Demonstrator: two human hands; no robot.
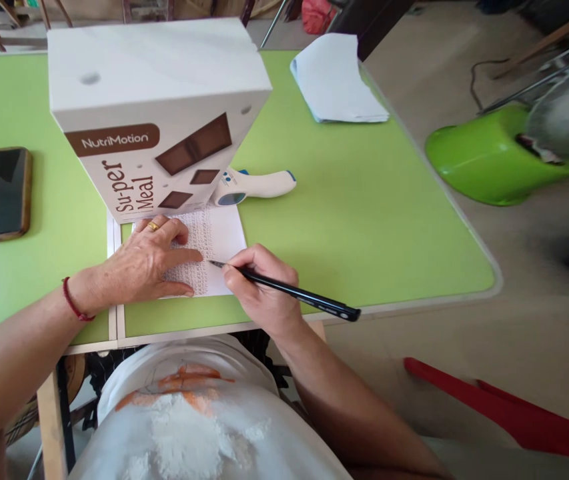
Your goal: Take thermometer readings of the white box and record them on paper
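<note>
A white sheet of paper [227, 240], its left part covered in dense handwriting, lies near the table's front edge. My left hand [151, 257] rests on the writing, fingers spread, with a gold ring and a red cord at the wrist. Between the fingers of my right hand [267, 287] is a black pen [294, 290]; its tip meets the paper just right of my left index finger. Directly behind the paper stands a tall white NutriMotion box [164, 80]. Beside the box's base lies a white and blue handheld thermometer [269, 185], partly hidden.
The green table [364, 220] has a pale edge and a seam left of the paper. A phone [0, 193] lies at the left, folded white paper [339, 80] at the back right. On the floor to the right are a green plastic stool [484, 157] and a red object [504, 407].
</note>
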